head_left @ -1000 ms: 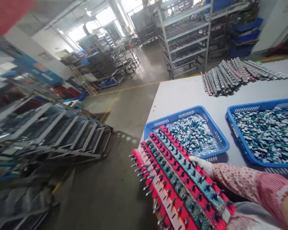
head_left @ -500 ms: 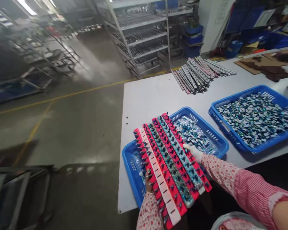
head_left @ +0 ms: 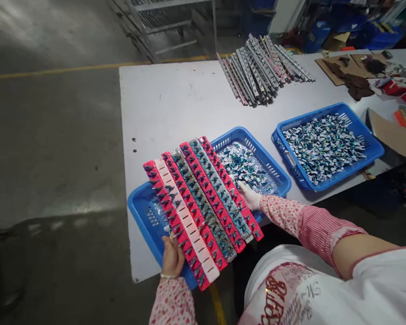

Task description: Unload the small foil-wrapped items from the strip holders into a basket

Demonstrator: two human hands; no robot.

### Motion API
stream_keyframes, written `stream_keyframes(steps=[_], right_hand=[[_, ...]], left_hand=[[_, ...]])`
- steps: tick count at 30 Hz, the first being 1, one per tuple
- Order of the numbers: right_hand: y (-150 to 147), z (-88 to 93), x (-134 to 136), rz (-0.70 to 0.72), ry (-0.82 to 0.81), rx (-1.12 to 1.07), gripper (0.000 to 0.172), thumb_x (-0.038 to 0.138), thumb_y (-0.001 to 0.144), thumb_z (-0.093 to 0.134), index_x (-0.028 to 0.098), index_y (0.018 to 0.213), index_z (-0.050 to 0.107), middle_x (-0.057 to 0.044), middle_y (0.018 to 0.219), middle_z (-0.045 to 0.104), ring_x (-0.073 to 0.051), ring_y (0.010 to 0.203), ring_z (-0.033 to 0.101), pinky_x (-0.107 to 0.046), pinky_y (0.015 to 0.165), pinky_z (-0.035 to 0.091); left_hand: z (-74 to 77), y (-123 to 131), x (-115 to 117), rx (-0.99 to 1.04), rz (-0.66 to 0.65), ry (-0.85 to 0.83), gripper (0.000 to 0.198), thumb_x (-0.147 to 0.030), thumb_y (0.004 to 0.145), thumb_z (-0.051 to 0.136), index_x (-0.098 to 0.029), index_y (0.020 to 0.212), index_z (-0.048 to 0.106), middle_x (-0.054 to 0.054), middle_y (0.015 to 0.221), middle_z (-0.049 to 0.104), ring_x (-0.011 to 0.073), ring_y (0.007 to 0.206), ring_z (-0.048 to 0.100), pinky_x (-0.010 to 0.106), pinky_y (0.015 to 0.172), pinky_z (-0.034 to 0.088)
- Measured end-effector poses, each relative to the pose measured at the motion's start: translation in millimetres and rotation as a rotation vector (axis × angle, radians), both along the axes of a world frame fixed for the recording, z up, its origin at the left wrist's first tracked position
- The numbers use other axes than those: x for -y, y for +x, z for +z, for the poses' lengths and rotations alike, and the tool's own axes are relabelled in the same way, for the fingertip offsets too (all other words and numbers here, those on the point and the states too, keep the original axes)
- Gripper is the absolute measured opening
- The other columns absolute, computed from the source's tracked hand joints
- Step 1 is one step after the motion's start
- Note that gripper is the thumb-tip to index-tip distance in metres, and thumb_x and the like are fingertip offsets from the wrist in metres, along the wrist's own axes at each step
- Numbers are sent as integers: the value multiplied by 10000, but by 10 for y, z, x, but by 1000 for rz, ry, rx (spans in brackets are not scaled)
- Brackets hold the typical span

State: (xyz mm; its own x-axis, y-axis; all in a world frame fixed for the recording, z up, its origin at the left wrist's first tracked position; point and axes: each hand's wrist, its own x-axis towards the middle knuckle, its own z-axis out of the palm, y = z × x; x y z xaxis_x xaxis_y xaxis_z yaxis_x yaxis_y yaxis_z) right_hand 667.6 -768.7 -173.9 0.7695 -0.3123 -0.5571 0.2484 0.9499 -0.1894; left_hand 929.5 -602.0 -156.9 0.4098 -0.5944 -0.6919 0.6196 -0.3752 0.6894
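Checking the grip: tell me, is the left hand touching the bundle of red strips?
Touching. The head view shows the left hand pressed against the near left edge of the bundle of red strips.

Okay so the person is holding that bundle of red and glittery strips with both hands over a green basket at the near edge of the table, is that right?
Not quite: the basket is blue, not green, as the head view shows. The rest holds: the left hand and the right hand hold the bundle of red and glittery strips over it at the near edge of the table.

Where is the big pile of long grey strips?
In the head view, the pile of long grey strips lies at the table's far edge, right of centre, beyond both blue baskets and left of the brown cardboard pieces.
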Motion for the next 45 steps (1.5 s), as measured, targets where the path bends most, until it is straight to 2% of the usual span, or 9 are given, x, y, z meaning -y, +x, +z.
stream_keyframes(steps=[3, 8, 11, 18, 25, 30, 34, 41, 45], right_hand=[[-61, -39, -100, 79, 50, 27, 704, 714, 899, 289, 158, 1248, 544, -114, 1158, 682, -255, 1093, 631, -501, 1068, 352], [-185, 38, -85, 126, 83, 78, 584, 629, 910, 401, 146, 1186, 579, -94, 1060, 711, -234, 1003, 658, -477, 1037, 395], [-311, 89, 39, 154, 99, 149, 552, 610, 921, 399, 144, 1155, 582, -81, 1019, 717, -225, 966, 665, -464, 1011, 421], [-553, 218, 314, 232, -166, -8, 555, 636, 920, 375, 145, 1073, 581, -69, 860, 700, -196, 742, 659, -399, 822, 522], [-837, 578, 999, 411, -1296, -760, 844, 592, 650, 755, 246, 1365, 468, -89, 1075, 655, -271, 948, 613, -382, 879, 451], [-1038, 775, 1312, 499, -1592, -1033, 923, 616, 631, 752, 255, 1422, 440, -144, 1150, 620, -340, 1057, 567, -421, 931, 393], [-1180, 845, 1309, 476, -1384, -862, 820, 613, 669, 725, 250, 1368, 497, -92, 1086, 655, -282, 947, 607, -391, 867, 435], [-1133, 648, 736, 132, -513, -116, 490, 560, 847, 565, 144, 1102, 612, -63, 957, 689, -156, 770, 620, -290, 784, 498], [-1061, 618, 407, 290, -195, 12, 599, 653, 907, 382, 128, 1086, 607, -97, 929, 699, -209, 820, 658, -384, 837, 498]], left_hand=[[145, -56, -282, 140, 148, 103, 432, -595, 840, 533, -227, 1056, 600, 58, 994, 687, 195, 1013, 642, 386, 949, 492], [805, -780, -550, 744, 516, 95, 339, -405, 801, 649, -196, 1062, 596, 75, 1078, 665, 238, 1104, 609, 489, 1054, 402], [1041, -1436, -400, 1013, 407, 101, 369, -379, 801, 651, -202, 1122, 614, 83, 1144, 650, 237, 1081, 604, 454, 1027, 433], [813, -2294, 302, 626, 77, -155, 341, -354, 853, 604, -215, 1160, 552, 111, 1196, 622, 222, 1129, 591, 373, 978, 464], [592, -2346, 690, 420, 87, -118, 452, -450, 785, 669, -185, 1129, 544, 137, 1150, 641, 240, 1071, 629, 393, 929, 481], [566, -2277, 900, 356, 29, -107, 457, -462, 741, 708, -186, 1078, 569, 129, 1138, 649, 232, 1052, 633, 361, 890, 489], [547, -2183, 1093, 270, 29, -96, 496, -480, 726, 719, -191, 1101, 571, 120, 1146, 645, 207, 1014, 640, 305, 813, 491], [476, -1992, 1600, -141, 20, -251, 535, -649, 730, 631, -213, 1040, 618, 64, 959, 680, 174, 912, 643, 299, 769, 511], [514, -1981, 1798, -277, -31, -321, 720, -844, 675, 464, -215, 971, 654, 84, 904, 682, 239, 941, 638, 381, 755, 529]])
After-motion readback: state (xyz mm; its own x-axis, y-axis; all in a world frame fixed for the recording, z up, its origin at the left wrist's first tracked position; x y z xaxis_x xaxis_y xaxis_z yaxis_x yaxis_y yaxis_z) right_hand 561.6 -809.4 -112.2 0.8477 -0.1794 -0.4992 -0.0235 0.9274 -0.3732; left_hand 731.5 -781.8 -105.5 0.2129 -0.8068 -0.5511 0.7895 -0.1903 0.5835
